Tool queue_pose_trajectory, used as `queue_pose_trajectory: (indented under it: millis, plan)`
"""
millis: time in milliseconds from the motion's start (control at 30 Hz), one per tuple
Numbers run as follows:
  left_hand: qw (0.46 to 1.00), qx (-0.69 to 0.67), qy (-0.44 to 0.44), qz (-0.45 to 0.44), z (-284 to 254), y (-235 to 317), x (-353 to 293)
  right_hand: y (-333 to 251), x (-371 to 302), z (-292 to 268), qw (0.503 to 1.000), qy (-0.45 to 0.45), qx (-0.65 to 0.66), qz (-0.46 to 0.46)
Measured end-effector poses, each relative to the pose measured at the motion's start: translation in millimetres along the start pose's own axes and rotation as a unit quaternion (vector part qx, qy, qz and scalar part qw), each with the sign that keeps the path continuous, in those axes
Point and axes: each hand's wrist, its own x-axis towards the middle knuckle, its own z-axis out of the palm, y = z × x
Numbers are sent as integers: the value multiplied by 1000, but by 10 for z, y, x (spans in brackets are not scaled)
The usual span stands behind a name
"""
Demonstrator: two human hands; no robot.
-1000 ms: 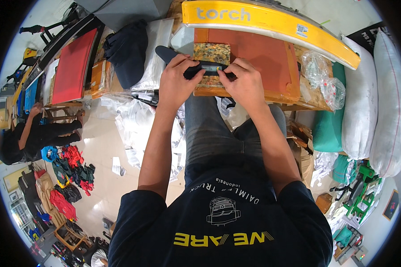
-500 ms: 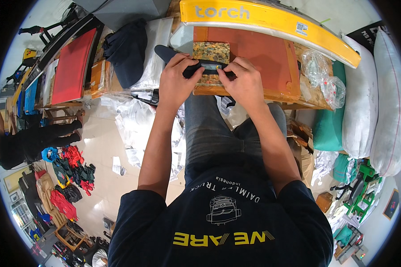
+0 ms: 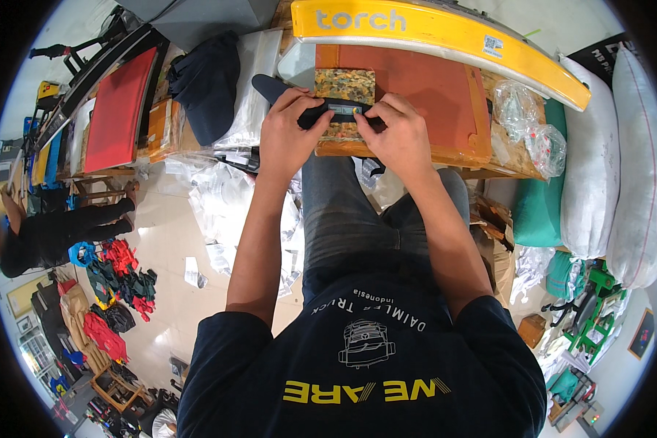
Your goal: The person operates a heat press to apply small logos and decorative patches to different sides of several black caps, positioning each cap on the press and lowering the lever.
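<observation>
A dark navy cap-like piece [image 3: 270, 87], with a rounded brim-shaped end at its left, lies over a speckled multicoloured foam block [image 3: 343, 83]. On its dark band sits a small greyish printed strip [image 3: 342, 110] with a coloured spot at its right end. My left hand [image 3: 288, 135] is closed on the band's left part, thumb and fingers pinching beside the strip. My right hand [image 3: 401, 135] pinches the right end of the band, its fingertips at the strip's edge. My palms and fingers hide part of the dark piece.
An orange-brown board [image 3: 416, 87] lies under the foam block, with a yellow curved machine panel [image 3: 445, 35] behind. Dark caps [image 3: 208, 87] and a red board [image 3: 120, 109] sit to the left. Clear plastic bags [image 3: 533, 128] and large white sacks [image 3: 591, 160] stand right. Paper scraps [image 3: 230, 219] litter the floor.
My hands keep the same pinch on the dark cap-like piece. At the far left, another person has shifted, and a bent arm now shows more.
</observation>
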Motion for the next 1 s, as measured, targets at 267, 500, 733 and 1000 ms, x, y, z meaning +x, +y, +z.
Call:
queue_pose_trajectory:
  millis: [267,500,733,1000]
  plan:
    - [1000,2,4,-1,9,-4,-7,-16,11,-1,1000,6,-10,-9]
    - [1000,0,4,-5,12,17,-4,6,-4,15,1000,6,2,-1]
    - [998,-42,-28,39,-130,-37,-25,2,-82,-9,999,24,-2,-31]
    - [994,-96,-49,-7,-163,-98,-100,-138,-86,-148,995,40,-22,-84]
